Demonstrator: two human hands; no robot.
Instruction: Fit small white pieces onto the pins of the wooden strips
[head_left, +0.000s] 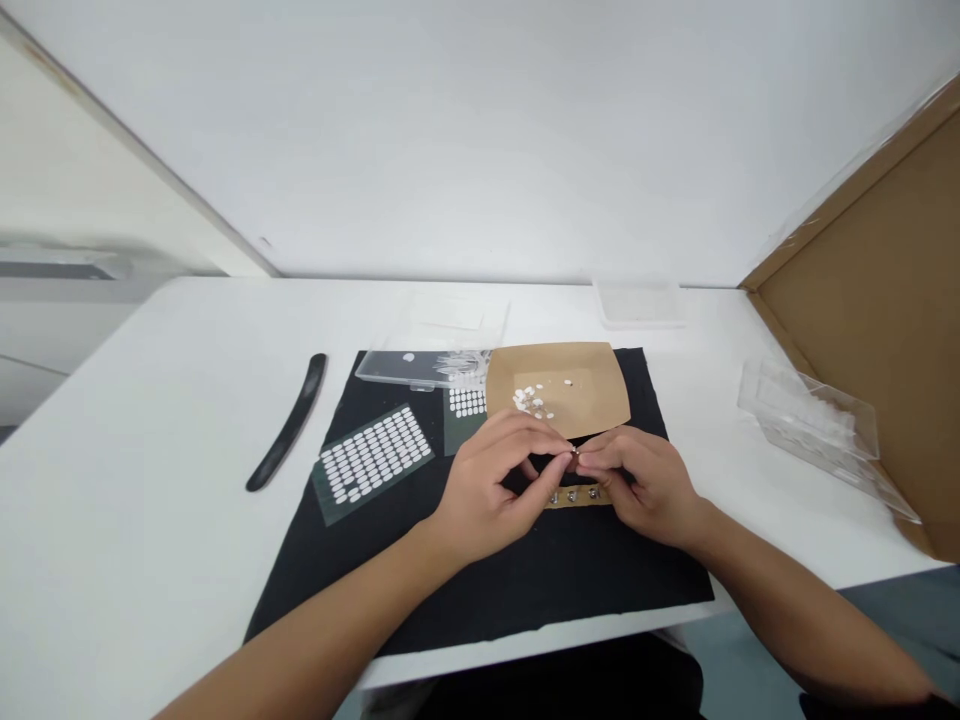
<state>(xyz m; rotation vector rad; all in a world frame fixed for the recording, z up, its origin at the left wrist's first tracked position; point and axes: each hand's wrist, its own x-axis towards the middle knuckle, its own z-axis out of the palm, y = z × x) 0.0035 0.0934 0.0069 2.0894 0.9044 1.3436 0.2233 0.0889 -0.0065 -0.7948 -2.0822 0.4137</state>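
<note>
My left hand (491, 490) and my right hand (651, 485) meet over the black mat (510, 590), fingertips pinched together. Between them is a tiny shiny metal piece (575, 452), mostly covered by the fingers; its exact kind is too small to make out. Just below the fingertips lies a narrow brown strip (582, 505) carrying several small shiny metal pieces, its ends partly hidden by my hands. Directly behind the hands sits a brown paper tray (592, 400) with small white oval pieces (531, 400) scattered in it.
On the mat's left lies a dark green sheet of white oval stickers (375, 455); a second sheet (466, 415) is partly covered. A clear plastic case (397, 368) stands behind. A black curved bar (289, 425) lies left, clear containers (817, 420) right, beside a cardboard panel (870, 300).
</note>
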